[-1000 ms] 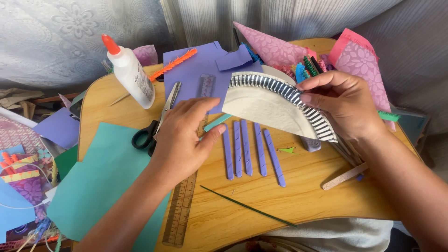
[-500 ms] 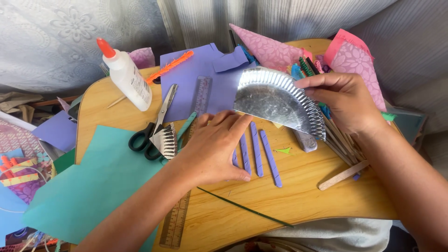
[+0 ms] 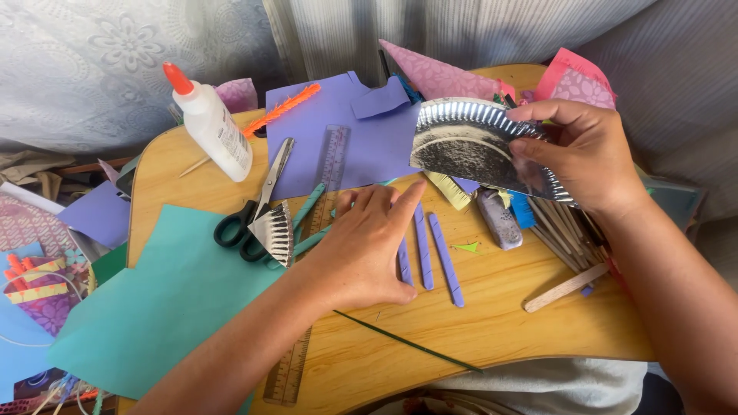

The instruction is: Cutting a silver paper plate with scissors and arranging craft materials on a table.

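Purple sticks [image 3: 434, 250] beside scissors [image 3: 254, 215], glue bottle [image 3: 211, 127].

Silver, black-smudged half plate [image 3: 469, 146], purple sticks [image 3: 434, 250], teal paper [image 3: 169, 307], white glue bottle [image 3: 214, 127] with orange cap.

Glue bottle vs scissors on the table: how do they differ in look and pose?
The glue bottle is white with an orange cap and stands tilted; the scissors are metal with dark green handles and lie flat. The glue bottle is capped shut; the scissors' blades look closed, with a ridged paper scrap against the handles. Both sit on the wooden table left of the left hand, untouched.
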